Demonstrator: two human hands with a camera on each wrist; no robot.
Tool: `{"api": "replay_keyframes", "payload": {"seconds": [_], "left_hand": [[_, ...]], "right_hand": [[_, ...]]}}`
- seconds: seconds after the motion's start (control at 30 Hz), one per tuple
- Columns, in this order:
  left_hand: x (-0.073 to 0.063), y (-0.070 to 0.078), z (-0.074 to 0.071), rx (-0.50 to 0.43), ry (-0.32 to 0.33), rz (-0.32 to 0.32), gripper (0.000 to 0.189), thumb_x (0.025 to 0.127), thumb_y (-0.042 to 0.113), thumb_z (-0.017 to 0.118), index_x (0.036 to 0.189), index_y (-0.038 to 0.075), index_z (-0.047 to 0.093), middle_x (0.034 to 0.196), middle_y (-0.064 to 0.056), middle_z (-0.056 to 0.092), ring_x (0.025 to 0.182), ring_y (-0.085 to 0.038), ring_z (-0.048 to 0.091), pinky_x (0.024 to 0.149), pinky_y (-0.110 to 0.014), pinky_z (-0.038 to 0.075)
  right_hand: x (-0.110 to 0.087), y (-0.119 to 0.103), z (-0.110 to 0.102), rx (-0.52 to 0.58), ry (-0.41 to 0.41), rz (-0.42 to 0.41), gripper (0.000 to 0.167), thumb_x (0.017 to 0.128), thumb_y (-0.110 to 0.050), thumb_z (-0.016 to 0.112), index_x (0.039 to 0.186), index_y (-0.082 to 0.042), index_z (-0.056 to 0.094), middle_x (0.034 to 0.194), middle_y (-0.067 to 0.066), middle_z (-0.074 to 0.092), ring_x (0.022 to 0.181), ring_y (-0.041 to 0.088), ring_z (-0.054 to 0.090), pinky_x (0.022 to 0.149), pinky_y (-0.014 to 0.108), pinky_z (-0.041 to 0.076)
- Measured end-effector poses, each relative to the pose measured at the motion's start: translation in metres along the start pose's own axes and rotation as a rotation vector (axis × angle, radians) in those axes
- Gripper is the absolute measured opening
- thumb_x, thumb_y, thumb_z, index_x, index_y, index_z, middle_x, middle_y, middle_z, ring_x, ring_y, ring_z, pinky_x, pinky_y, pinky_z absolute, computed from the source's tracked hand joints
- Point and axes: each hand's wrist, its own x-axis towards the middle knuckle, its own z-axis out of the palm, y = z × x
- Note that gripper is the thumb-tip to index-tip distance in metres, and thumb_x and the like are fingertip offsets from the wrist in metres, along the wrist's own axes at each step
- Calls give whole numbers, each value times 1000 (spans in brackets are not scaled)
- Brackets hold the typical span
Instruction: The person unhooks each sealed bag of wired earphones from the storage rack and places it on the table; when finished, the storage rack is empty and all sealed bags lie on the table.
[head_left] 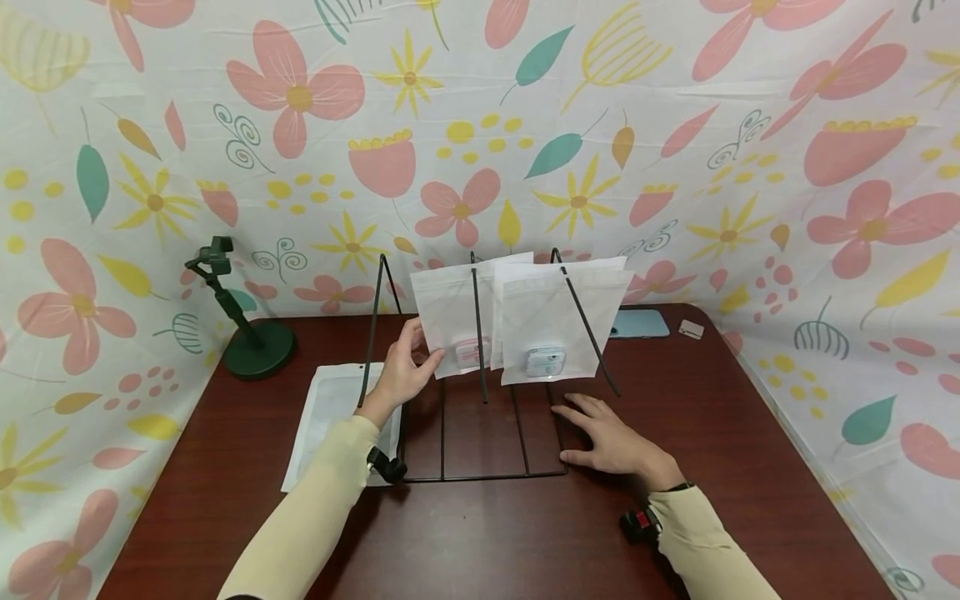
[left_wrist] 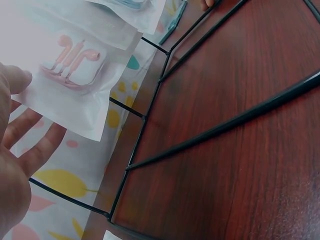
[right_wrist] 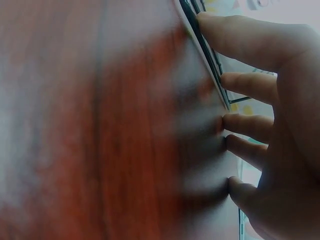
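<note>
A black wire rack (head_left: 480,477) stands on the dark wooden table, with white zip pouches hanging from its upper bars. My left hand (head_left: 405,367) pinches the lower left edge of the left pouch (head_left: 442,308), thumb in front and fingers behind. Pink earphones in a clear case (left_wrist: 75,60) show through that pouch. Beside it hangs another pouch (head_left: 555,312) with a light blue item (head_left: 546,362) inside, overlapping more white packaging. My right hand (head_left: 611,437) is spread low at the rack's right side, fingertips on the tabletop and by the base wire.
A flat white pouch (head_left: 322,417) lies partly under the rack's left side. At the back left stands a dark green stand (head_left: 258,350) with a clamp head. A light blue phone-shaped object (head_left: 641,323) and a small whitish piece (head_left: 691,329) lie at the back right.
</note>
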Motion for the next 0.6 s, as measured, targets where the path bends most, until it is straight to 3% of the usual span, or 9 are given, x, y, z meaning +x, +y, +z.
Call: {"api": "replay_keyframes", "payload": {"seconds": [0.3,0.6], "left_hand": [[-1,3,3,41,6,62,38,85,-14,65,118,-12,47,104,-29,64,83,-39,69,60,-39,58],[-4,10,2,63,-33,111,35,85,-13,64,116,-12,47,98,-28,65,84,-38,69,63,-42,59]], "right_hand": [[1,2,1,-17,8,-4,71,86,-42,72,145,-14,46,152,22,34,139,43,30,104,63,34],[0,0,1,-19,8,-4,71,86,-44,71,145,-14,46,152,22,34,138,44,31,103,64,35]]}}
